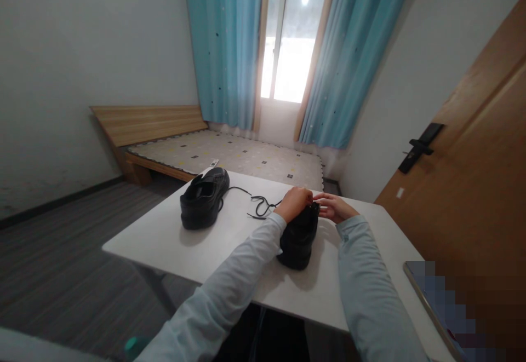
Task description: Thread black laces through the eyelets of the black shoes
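A black shoe [298,241] stands on the white table [230,252], its heel toward me. My left hand [295,203] is over the shoe's front part, its fingers curled together at the lacing; whatever they pinch is too small to make out. My right hand [335,207] touches the same spot from the right, fingers partly spread. A black lace [261,208] trails on the table left of my left hand. Another black shoe [203,200] stands farther left, with its own lace lying loose toward the middle.
A device with a blurred screen [435,307] lies at the table's right edge. Behind the table is a bed [246,154] with a patterned mattress. Blue curtains [230,50] flank a window, and a wooden door [472,148] is at the right.
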### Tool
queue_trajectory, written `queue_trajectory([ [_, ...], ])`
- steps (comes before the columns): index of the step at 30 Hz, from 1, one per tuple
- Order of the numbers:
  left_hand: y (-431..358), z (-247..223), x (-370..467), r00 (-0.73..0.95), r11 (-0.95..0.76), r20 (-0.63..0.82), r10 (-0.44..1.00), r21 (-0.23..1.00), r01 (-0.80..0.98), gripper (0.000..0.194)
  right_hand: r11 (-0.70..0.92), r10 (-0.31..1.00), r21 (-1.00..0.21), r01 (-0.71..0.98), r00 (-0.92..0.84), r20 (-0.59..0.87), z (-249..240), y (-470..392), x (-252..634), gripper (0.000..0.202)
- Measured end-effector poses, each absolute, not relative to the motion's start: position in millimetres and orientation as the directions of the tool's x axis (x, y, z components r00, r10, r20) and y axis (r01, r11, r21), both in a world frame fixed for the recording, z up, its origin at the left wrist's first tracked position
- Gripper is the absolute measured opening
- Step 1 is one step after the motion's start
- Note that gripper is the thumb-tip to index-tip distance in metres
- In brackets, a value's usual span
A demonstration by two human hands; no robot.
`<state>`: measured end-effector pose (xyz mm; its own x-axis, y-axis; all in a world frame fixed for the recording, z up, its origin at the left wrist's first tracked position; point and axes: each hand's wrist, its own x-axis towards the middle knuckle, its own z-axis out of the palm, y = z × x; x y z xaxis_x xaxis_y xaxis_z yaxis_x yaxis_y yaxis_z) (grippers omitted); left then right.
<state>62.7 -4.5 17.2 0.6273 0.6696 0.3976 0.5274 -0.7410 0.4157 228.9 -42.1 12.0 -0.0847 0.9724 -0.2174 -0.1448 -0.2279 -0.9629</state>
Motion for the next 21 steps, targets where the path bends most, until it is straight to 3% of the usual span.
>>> queue_trajectory([
  [5, -3.8, 13.6, 63.1, 0.584, -0.722, 0.425, 0.691, 0.411, 0.556, 0.016, -0.222, 0.974, -0.968, -0.116, -0.064, -0.216, 8.5, -41.3, 225.4, 0.019],
  [11, -5.1, 12.4, 61.0, 0.546, -0.693, 0.428, 0.720, 0.475, 0.542, 0.012, -0.191, 0.976, -0.980, -0.060, -0.121, -0.182, 2.9, -39.5, 229.1, 0.032],
  [21, -2.4, 12.6, 57.0, 0.549, -0.652, 0.376, 0.747, 0.576, 0.493, 0.013, -0.185, 0.955, -0.959, 0.214, -0.192, -0.227, 4.3, -41.3, 233.9, 0.043],
])
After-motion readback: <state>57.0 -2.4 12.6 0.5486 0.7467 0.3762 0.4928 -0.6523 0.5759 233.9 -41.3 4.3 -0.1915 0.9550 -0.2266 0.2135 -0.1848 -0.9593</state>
